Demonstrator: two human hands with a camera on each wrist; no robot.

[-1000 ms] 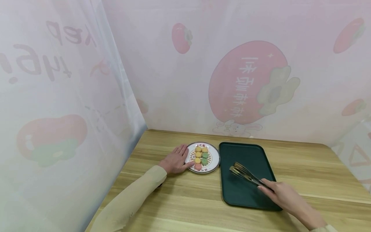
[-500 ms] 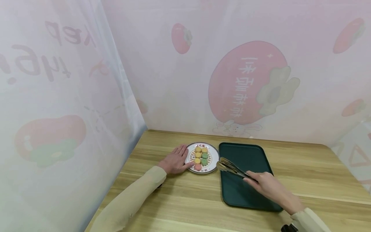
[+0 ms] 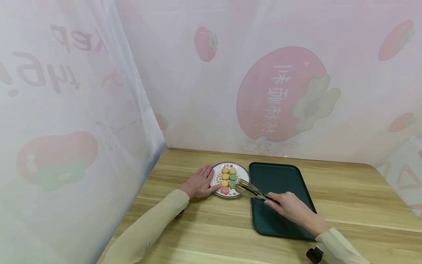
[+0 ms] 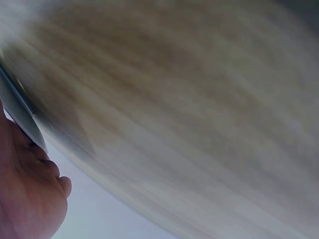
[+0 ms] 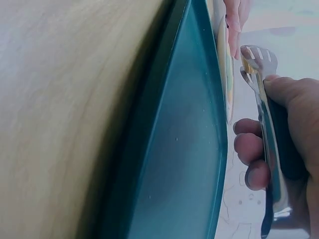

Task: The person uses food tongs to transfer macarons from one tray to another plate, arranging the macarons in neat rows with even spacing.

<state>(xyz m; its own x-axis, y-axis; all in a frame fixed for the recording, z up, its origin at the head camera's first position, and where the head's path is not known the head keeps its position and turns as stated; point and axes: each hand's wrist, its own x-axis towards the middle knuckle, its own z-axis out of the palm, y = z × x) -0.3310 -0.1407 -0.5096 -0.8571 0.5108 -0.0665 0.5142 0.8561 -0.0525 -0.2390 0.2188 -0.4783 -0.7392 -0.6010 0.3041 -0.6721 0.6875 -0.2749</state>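
A white plate (image 3: 242, 174) with a dark rim stands near the back of the table, bearing several small round macaron-like sweets (image 3: 225, 176) in yellow, green and pink. My left hand (image 3: 199, 183) rests at its left edge, fingers straight along the rim and thumb over it. In the left wrist view, part of that hand (image 4: 30, 194) shows beside the plate's underside (image 4: 22, 112). My right hand (image 3: 290, 207) grips metal tongs (image 3: 250, 189), slotted at the tips in the right wrist view. The tong tips hover over the plate's right side, near the green sweets, with nothing seen between them.
A dark green rectangular tray (image 3: 277, 176) lies right of the plate, very close to its rim, beneath my right hand. The wooden table (image 3: 356, 198) extends right and toward the front. Printed cloth (image 3: 211, 91) hangs behind and at the left.
My right hand has carried the tongs leftward, from over the tray to the plate's right side. The left hand, plate and sweets stay where they were.
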